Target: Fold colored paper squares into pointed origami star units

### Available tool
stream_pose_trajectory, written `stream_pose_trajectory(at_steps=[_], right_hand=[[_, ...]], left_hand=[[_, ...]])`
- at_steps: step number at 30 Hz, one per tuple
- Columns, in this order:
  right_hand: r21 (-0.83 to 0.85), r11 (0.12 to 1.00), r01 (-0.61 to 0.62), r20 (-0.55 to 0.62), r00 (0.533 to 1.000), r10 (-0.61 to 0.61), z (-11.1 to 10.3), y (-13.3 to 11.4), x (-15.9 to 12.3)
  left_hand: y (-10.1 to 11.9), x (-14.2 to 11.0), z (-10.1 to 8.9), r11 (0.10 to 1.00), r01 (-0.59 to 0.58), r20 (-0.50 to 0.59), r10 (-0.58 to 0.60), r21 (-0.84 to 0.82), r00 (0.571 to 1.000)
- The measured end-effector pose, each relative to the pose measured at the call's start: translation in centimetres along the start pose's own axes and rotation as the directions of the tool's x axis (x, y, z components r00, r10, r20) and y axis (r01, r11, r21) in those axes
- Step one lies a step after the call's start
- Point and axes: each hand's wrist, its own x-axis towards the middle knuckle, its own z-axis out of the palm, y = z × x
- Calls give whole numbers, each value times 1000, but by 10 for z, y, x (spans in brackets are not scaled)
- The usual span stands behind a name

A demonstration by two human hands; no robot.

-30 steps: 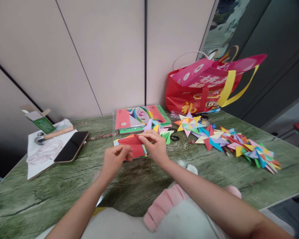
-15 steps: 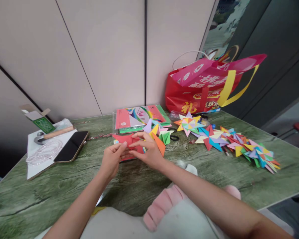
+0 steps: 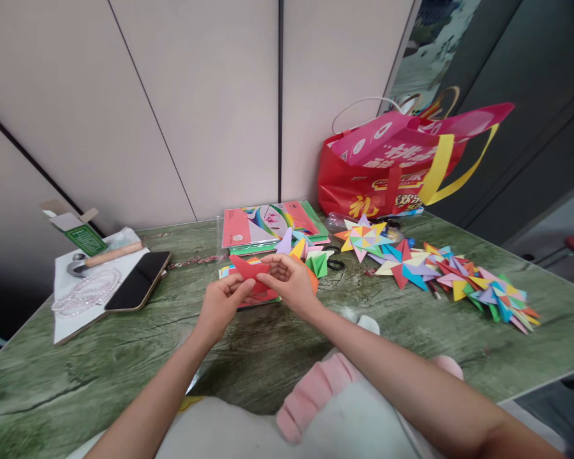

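A folded piece of red origami paper is held up between my two hands over the table. My left hand pinches its lower left part with thumb and fingers. From the right, my right hand grips its other side, thumb in front and fingers curled behind. Beneath the hands lies a colourful pack, mostly covered by them. Just behind my right hand are loose folded paper pieces, among them a green one and a lilac one.
Paper packs lie at the back. Multicoloured paper stars spread rightward, before a red bag. Black scissors lie beside the folded pieces. At left, a phone, a hammer and beads rest on a white board.
The red paper has been turned, its point now tilting up to the left. My right fingers have closed in around it, and my left hand has shifted its pinch.
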Motion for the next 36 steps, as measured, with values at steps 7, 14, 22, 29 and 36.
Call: stream_pose_trajectory(at_steps=[7, 14, 22, 29, 36], right_hand=[[-12, 1000, -14, 6, 1000, 14, 0, -1, 0], [79, 988, -135, 50, 990, 132, 1, 1, 2], [189, 947, -260, 25, 965, 260, 1, 6, 2], [232, 939, -252, -5, 966, 260, 1, 6, 3], [167, 935, -312, 65, 950, 305, 1, 7, 2]], left_hand=[[1, -1, 0, 1000, 19, -5, -19, -15, 1000], [0, 1, -2, 994, 74, -35, -78, -86, 996], [1, 0, -1, 988, 107, -13, -109, -114, 994], [1, 0, 0, 984, 108, 1, -109, -143, 994], [-5, 2, -2, 996, 85, -27, -86, -33, 996]])
